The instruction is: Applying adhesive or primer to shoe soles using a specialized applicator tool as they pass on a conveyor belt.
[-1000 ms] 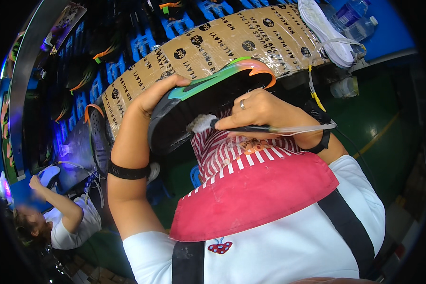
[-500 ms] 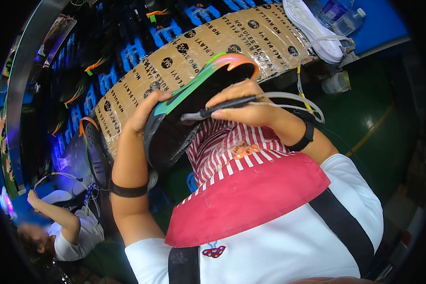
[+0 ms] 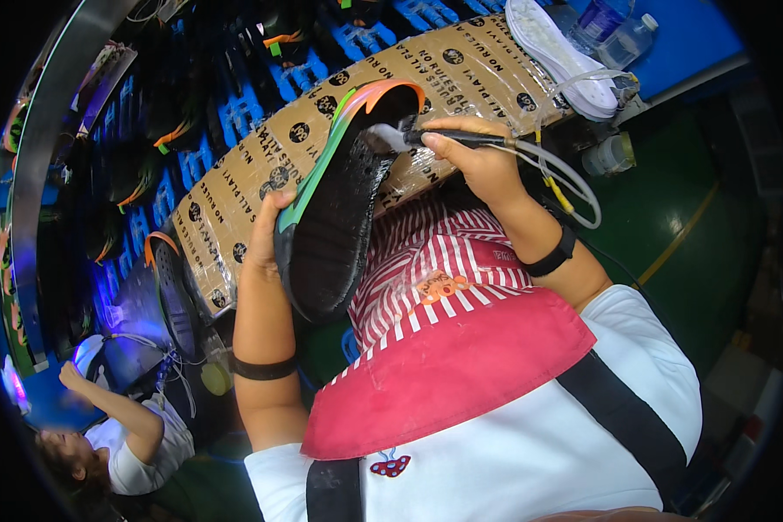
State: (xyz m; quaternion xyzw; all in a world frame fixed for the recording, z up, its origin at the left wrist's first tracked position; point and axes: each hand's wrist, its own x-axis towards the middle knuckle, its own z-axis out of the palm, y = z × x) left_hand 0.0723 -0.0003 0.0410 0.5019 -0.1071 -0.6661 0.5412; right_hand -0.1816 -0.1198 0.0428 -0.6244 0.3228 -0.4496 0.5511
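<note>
A black shoe sole [image 3: 335, 235] with a green and orange raised rim is tilted up in front of me, its wet-looking inner face toward me. My left hand [image 3: 268, 228] grips its left edge, thumb at the green rim, with the other fingers mostly hidden behind. In my right hand [image 3: 487, 165] is a black-handled brush [image 3: 461, 137] fed by clear tubing [image 3: 552, 161]. Its pale bristles touch or nearly touch the sole's inner face close to the orange end.
Below the sole lies a cardboard-covered bench [image 3: 244, 178] with printed tape. A white sole [image 3: 557, 56] and plastic bottles [image 3: 631, 39] stand at the far right. Another dark sole [image 3: 174, 296] rests at the left. Blue racks [image 3: 235, 113] line the back; a co-worker [image 3: 135, 435] sits lower left.
The sole has turned more upright, showing more of its inner face. My right hand has moved the brush up from the sole's middle toward its orange end.
</note>
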